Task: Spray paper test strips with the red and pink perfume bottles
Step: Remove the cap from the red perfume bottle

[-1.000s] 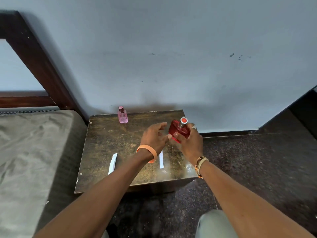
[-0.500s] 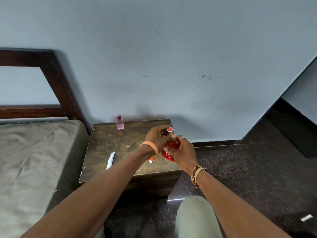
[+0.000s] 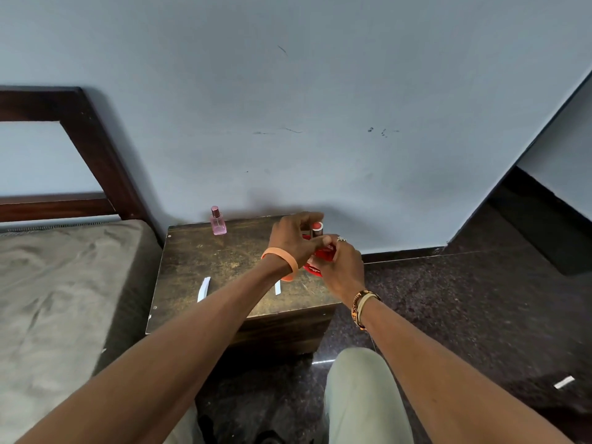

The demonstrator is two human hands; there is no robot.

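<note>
Red perfume bottle (image 3: pixel 323 253) gripped by both hands' fingers | pink bottle (image 3: pixel 218 221) far-left (upright) | strip (image 3: pixel 203 289) clear

Looks like a home bedroom to me. Bed (image 3: pixel 48 299) at my left w/ dark wooden frame (image 3: pixel 93 149) and grey-brown cover; small worn wooden bedside cabinet (image 3: pixel 224 267) pushed vs. a plain pale-blue painted wall (image 3: pixel 288 107), scuffed in spots. Dark speckled polished floor (image 3: pixel 464 299), dark skirting along wall base. Pink perfume bottle (image 3: pixel 218 221) stands on cabinet top, near wall.
</note>
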